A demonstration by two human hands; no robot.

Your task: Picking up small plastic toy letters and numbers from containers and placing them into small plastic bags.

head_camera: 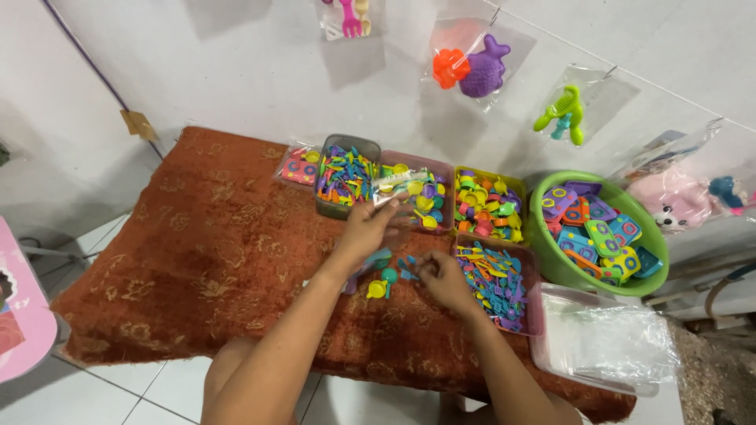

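Head view, looking down on a rust-brown patterned rug (197, 244) spread over white floor tiles. Left hand (368, 228) raised above the rug, fingers closed on a clear plastic bag (396, 182) holding small coloured toy pieces. Right hand (442, 279) low on the rug, fingertips pinched together at a loose cluster of blue and yellow plastic toy pieces (386, 277); whether a piece is actually gripped cannot be told. Just beyond: grey tub (347, 175), pink tray (419, 198) and yellow tray (488, 206) of mixed bright pieces. Right: round green plastic basin (600, 230) of flat toy plates; stack of clear bags (605, 340).
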